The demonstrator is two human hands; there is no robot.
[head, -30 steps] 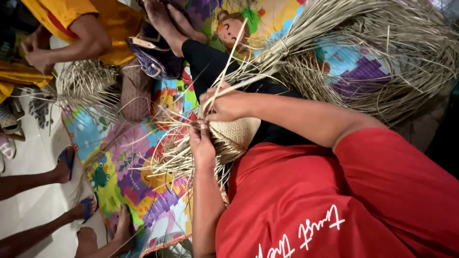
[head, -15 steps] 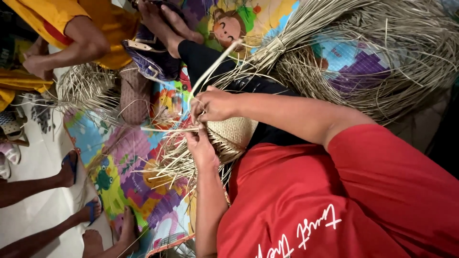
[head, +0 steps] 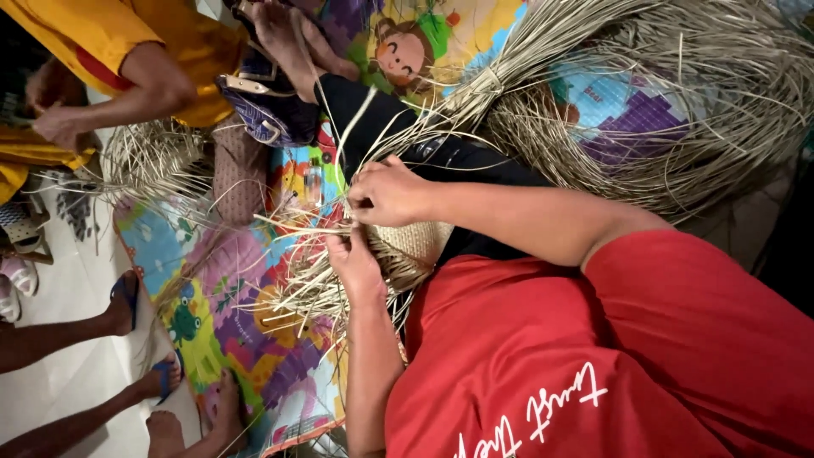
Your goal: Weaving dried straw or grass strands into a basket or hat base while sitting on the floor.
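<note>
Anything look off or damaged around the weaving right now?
Nothing looks damaged. Both hands, left hand and right hand, pinch strands at the woven piece; loose straw ends fan untidily over the colourful mat.

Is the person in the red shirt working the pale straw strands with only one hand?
No, both the left hand and the right hand grip the pale straw strands of the half-woven straw piece.

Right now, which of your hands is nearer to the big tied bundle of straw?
Right. The right hand pinches strands just short of the bundle. The left hand lies beyond it, at the woven piece, farther from the bundle.
</note>
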